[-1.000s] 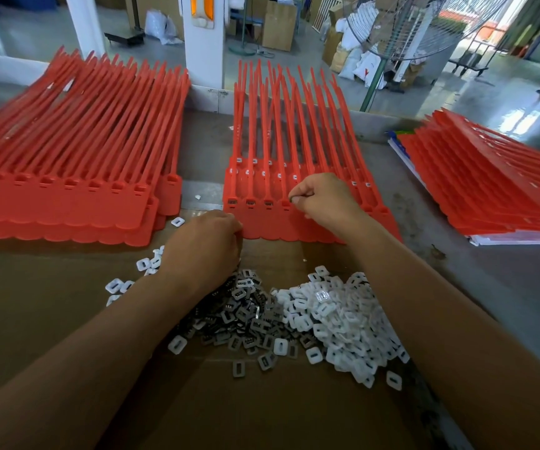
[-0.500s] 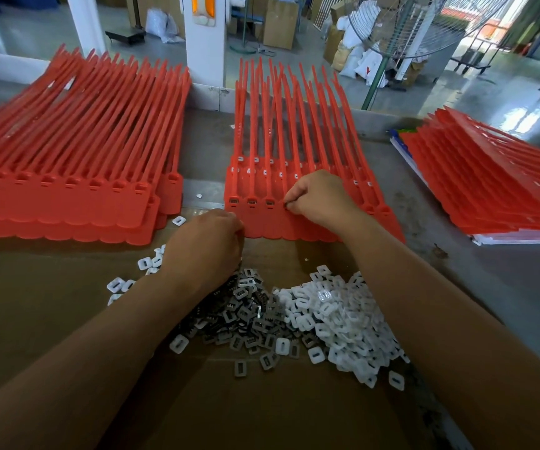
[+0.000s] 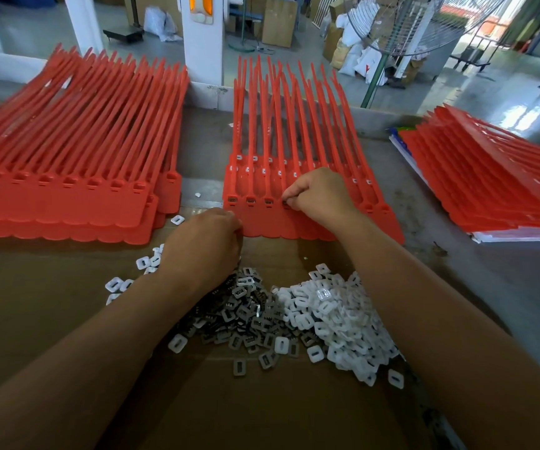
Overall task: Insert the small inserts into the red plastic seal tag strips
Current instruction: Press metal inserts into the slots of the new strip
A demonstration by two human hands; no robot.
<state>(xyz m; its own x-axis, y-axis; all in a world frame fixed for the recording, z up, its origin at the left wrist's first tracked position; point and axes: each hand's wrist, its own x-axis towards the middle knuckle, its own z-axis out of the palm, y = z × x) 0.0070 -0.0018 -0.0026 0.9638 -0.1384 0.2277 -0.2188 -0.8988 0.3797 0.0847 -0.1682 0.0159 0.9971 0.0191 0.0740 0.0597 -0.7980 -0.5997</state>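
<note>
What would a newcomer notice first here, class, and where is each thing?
Bright red seal tag strips dominate the far side in three fanned stacks: left stack, middle stack, right stack. Nearer lies a heap of small inserts on cardboard, grey ones left of white ones. The right hand pinches an insert at the middle stack's sockets; the left hand rests at its near edge.

L hand (image 3: 203, 245) fingers hidden; insert (image 3: 285, 203) in R hand (image 3: 319, 196) barely visible.

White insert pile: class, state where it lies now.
Head view, lower centre: the white insert pile lies on the cardboard, just right of the dark insert pile.
</note>
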